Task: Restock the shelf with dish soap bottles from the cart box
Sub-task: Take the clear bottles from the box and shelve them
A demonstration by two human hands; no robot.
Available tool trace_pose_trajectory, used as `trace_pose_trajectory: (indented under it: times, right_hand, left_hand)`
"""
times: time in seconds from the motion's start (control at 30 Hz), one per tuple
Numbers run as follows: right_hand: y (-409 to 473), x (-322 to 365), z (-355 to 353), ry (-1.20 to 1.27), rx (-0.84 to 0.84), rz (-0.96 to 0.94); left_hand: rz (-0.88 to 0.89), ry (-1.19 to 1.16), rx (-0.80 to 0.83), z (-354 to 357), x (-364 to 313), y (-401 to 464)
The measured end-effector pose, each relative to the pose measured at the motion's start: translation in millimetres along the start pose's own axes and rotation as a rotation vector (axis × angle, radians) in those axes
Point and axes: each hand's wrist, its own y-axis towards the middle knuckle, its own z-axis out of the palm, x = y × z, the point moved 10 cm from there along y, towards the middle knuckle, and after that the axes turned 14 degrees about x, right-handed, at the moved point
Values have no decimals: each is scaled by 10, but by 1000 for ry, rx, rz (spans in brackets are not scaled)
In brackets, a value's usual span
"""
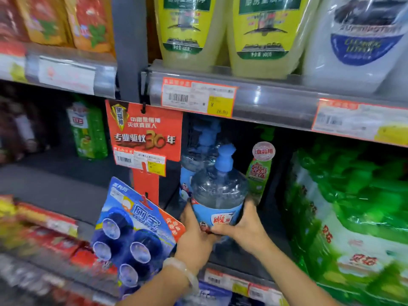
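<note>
Both hands hold a pump bottle (217,195) at the shelf (260,270) front: left hand (194,235) on its left side, right hand (245,226) on its right. A second pump bottle (199,149) stands behind, refill pouches (344,208) to the right.

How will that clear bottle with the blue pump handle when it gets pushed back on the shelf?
The bottle looks full of liquid, so probably heavy. Its tall pump top may make it tippy. Both the left hand and right hand grip its label, suggesting it needs support.
</note>
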Motion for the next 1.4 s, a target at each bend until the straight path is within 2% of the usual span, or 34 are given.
trace_pose_trajectory:
  times: [0.1, 0.17, 0.37, 0.67, 0.83, 1.03, 1.13, 1.23, 1.33, 1.4]
  right_hand:
    - [63, -133, 87, -41, 147, 13]
    - [66, -186, 125, -51, 173, 14]
    - [141, -65, 328, -77, 150, -39]
    - [187, 47, 484, -127, 59, -46]
    - [203, 39, 517, -177, 11, -6]
    - [180, -22, 535, -169, -13, 16]
    - [124, -29, 545, -158, 13, 24]
    - [-15, -48, 538, -174, 19, 42]
    - [-225, -101, 537, -254, 15, 100]
    - [-406, -136, 567, -334, 20, 154]
  left_hand:
    - [-21, 66, -71, -66, 36, -125]
    - [-79, 138, -39, -51, 72, -176]
    - [-78, 280, -206, -222, 51, -253]
    - [-123, 218, -231, -289, 131, -304]
    - [-248, 232, -84, -224, 144, -285]
    - [-118, 189, -201, -394, 229, -249]
    - [-114, 170, -177, -406, 320, -196]
    - [-130, 249, -160, -403, 325, -202]
    - [-215, 319, 15, -249, 264, -305]
    - [-201, 389, 92, -162, 165, -401]
